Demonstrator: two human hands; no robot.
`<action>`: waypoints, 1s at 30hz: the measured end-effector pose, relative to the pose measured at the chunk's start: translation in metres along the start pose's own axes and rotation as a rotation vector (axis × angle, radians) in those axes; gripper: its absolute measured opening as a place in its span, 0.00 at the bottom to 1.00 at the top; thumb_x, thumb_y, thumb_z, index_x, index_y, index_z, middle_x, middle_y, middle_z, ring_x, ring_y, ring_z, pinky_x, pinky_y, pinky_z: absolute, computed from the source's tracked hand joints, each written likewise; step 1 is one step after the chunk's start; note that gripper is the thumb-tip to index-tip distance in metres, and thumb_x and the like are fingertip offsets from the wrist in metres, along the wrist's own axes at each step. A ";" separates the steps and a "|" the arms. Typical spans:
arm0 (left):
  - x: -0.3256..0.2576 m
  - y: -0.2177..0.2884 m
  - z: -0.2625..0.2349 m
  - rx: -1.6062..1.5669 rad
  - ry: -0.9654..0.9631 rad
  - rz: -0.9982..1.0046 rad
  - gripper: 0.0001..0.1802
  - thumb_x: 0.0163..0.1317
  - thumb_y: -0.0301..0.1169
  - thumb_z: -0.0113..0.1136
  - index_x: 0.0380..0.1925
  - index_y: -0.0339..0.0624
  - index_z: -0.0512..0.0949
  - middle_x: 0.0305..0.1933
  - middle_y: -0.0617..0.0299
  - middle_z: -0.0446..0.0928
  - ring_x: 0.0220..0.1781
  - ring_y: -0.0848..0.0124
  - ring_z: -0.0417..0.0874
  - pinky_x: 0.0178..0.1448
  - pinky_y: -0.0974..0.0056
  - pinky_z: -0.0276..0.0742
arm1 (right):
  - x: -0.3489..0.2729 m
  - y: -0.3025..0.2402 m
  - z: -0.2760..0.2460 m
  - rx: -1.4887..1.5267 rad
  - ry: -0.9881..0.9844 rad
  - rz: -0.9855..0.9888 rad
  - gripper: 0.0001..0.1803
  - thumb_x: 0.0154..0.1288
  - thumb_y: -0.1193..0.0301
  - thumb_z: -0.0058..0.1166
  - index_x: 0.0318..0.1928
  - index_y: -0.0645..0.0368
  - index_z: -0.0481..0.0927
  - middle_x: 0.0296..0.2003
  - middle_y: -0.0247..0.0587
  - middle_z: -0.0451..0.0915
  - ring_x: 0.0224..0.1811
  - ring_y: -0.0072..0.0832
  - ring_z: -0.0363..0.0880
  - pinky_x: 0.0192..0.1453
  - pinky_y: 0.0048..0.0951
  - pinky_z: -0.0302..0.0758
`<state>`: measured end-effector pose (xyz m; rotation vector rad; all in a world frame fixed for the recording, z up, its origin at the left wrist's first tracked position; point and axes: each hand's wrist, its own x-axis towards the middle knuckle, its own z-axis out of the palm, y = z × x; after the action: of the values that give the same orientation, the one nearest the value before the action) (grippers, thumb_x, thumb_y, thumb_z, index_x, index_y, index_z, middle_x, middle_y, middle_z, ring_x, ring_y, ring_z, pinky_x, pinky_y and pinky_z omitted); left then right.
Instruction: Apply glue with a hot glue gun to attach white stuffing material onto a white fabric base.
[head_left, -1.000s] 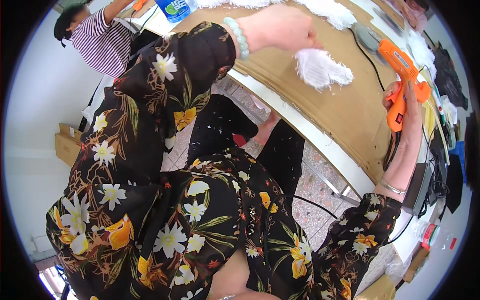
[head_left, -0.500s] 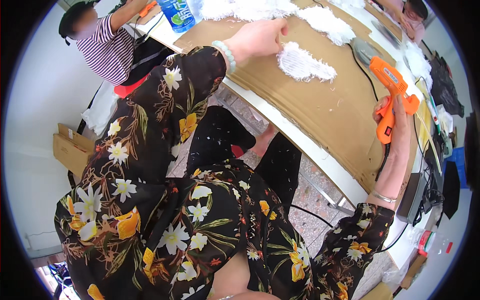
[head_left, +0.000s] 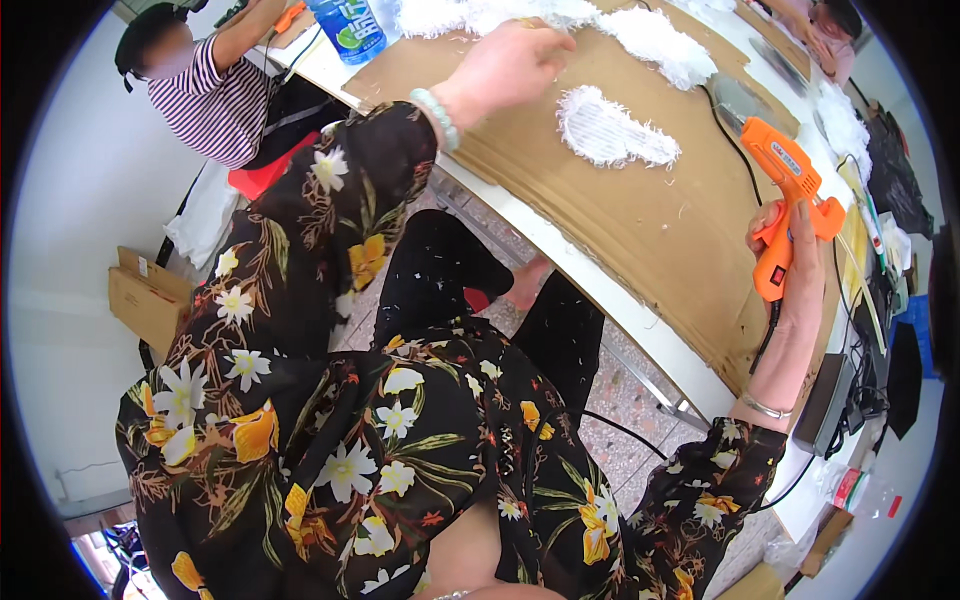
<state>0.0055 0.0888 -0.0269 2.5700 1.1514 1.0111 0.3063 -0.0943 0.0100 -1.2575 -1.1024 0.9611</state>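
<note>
My right hand (head_left: 795, 235) is closed around the grip of an orange glue gun (head_left: 782, 160), held over the right side of the cardboard with its nozzle end away from me. A pale glue stick (head_left: 848, 262) sticks out behind it. Over the far left part of the cardboard is my left hand (head_left: 515, 62), its fingers loosely bent and apart, with nothing visible in them. Just right of it, untouched, lies a white fringed fabric piece (head_left: 612, 130), ribbed on its upper face. Nearest the left fingertips is a row of fluffy white pieces (head_left: 655, 48) along the far side.
The cardboard sheet (head_left: 690, 250) covers much of the white table. A blue-labelled bottle (head_left: 348, 30) stands at the far left, near a co-worker in a striped shirt (head_left: 215, 105). A black cord (head_left: 735, 140) crosses the cardboard. Another person (head_left: 825, 35) sits at the far right.
My left hand has moved a little left and away from the fringed piece, its fingers loosening. The glue gun has stayed almost in place in my right hand.
</note>
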 end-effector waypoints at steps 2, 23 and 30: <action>0.005 0.006 0.011 0.117 0.073 0.098 0.18 0.52 0.29 0.54 0.45 0.48 0.77 0.47 0.61 0.77 0.52 0.61 0.75 0.55 0.59 0.71 | -0.002 0.000 0.000 0.027 -0.003 0.001 0.19 0.66 0.54 0.47 0.39 0.60 0.72 0.27 0.35 0.73 0.29 0.21 0.70 0.34 0.22 0.66; 0.036 0.029 0.001 0.139 -0.107 0.036 0.24 0.54 0.28 0.52 0.52 0.62 0.73 0.49 0.63 0.76 0.61 0.64 0.69 0.58 0.47 0.66 | -0.005 -0.008 0.010 0.059 -0.010 -0.006 0.21 0.68 0.57 0.45 0.47 0.63 0.69 0.27 0.35 0.71 0.30 0.21 0.68 0.33 0.22 0.65; 0.029 0.035 0.008 0.626 0.040 0.732 0.25 0.51 0.25 0.52 0.51 0.54 0.74 0.48 0.54 0.76 0.53 0.59 0.76 0.52 0.55 0.74 | -0.005 -0.014 0.016 0.080 -0.042 0.009 0.18 0.68 0.56 0.45 0.39 0.61 0.70 0.28 0.35 0.71 0.30 0.21 0.69 0.34 0.22 0.65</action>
<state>0.0459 0.0858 -0.0049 3.6354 0.5640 0.9029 0.2892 -0.0963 0.0233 -1.1825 -1.0811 1.0328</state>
